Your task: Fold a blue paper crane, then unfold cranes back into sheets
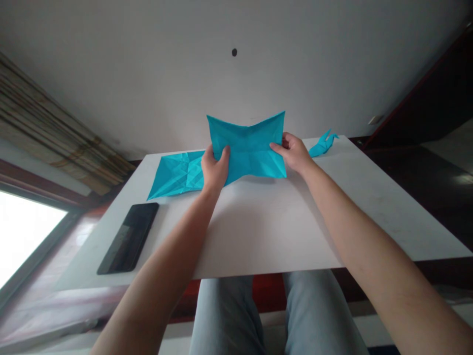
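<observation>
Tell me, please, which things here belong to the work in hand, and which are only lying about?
In the work:
held blue sheet
left hand and right hand, each with a grip on the sheet

Lying on the white table:
creased blue paper, perhaps related
folded blue figure
black phone

Looks like room in home. Long striped curtain (pixel 55 123) at left, bright window (pixel 25 231) near it, reddish-brown trim (pixel 40 182) between; plain pale wall (pixel 177 84) behind white bench (pixel 258 231); small plate (pixel 376 120), probably socket, low on wall.
</observation>
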{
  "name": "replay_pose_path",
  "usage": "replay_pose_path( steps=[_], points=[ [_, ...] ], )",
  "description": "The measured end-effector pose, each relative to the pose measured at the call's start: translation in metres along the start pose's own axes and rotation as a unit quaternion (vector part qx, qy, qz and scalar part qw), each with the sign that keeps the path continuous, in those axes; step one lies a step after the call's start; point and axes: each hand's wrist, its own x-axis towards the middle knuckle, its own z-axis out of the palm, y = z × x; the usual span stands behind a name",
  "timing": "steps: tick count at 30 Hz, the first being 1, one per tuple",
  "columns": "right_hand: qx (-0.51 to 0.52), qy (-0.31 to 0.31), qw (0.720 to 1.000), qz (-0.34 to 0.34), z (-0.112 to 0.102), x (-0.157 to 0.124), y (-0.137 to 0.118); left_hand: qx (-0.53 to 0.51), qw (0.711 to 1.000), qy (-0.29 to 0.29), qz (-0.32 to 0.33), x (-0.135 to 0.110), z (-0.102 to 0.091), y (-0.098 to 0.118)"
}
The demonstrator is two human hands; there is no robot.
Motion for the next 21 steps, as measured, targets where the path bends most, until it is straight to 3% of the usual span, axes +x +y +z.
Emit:
replay_pose_path(
  steps=[4, 10, 12, 15, 17, 19, 21],
  points=[
    [-0.021, -0.009, 1.000, 0.018, -0.003, -0.001, 0.004, 0.038, 0.999, 0.001, -0.016, 0.008, -0.006, -0.010],
    [-0.031, -0.001, 0.994, 0.107, -0.012, -0.004, 0.015, 0.054, 0.998, -0.009, -0.034, 0.010, 0.000, -0.028],
    [-0.054, -0.021, 0.990, 0.126, -0.016, -0.005, 0.019, 0.069, 0.997, 0.033, -0.010, 0.009, 0.001, -0.027],
    [-0.091, -0.045, 0.984, 0.148, -0.020, -0.008, 0.023, 0.119, 0.986, 0.077, 0.089, 0.006, -0.003, -0.014],
    [-0.101, -0.053, 0.981, 0.157, -0.021, -0.009, 0.024, 0.145, 0.980, 0.016, 0.136, 0.001, -0.004, -0.002],
    [-0.109, -0.071, 0.978, 0.160, -0.020, -0.011, 0.023, 0.181, 0.965, -0.100, 0.160, -0.008, -0.003, 0.008],
    [-0.133, -0.088, 0.975, 0.157, -0.019, -0.012, 0.022, 0.212, 0.931, -0.237, 0.178, -0.018, 0.001, 0.013]
  ],
)
